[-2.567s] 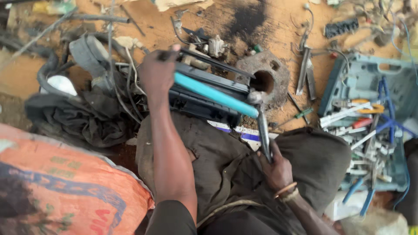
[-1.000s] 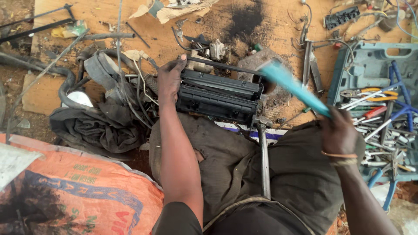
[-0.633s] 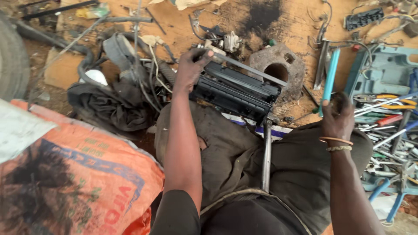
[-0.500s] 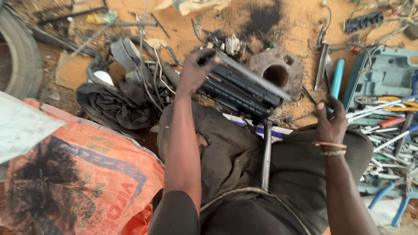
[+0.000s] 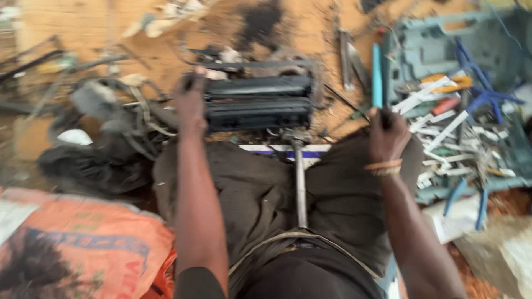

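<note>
The view is blurred by motion; fine detail cannot be read.

The left hand point(image 5: 191, 102) is closed over the left end of a black ribbed unit point(image 5: 257, 102), a long boxy part lying crosswise on the ground just beyond the person's knees. The fingers wrap its top edge; the grip looks firm.

The right hand point(image 5: 388, 138) is closed around a dark, thin tool whose kind cannot be told. Just beyond this hand a blue rod point(image 5: 377, 75) lies on the ground, apart from the fingers. Further to the right of the hand sits a grey tool case point(image 5: 426, 50) crowded with blue-handled tools and pale strips.

A metal bar point(image 5: 300, 182) runs from the person's lap toward the unit, between the two hands, its far end meeting the unit's near edge.

Left of the left hand lie a heap of dark cloth point(image 5: 94, 166) and loose wires point(image 5: 138, 105). An orange sack point(image 5: 83, 249) is nearest the camera on that side.

Handling judgement: the unit appears rigid and moderately heavy, with hard ribbed faces that should give purchase but few rounded holds. It is best taken at the ends, as the left hand does now, with the second hand under the opposite end. Any wires attached may snag. The ground is dusty, so surfaces may be gritty or oily.
</note>
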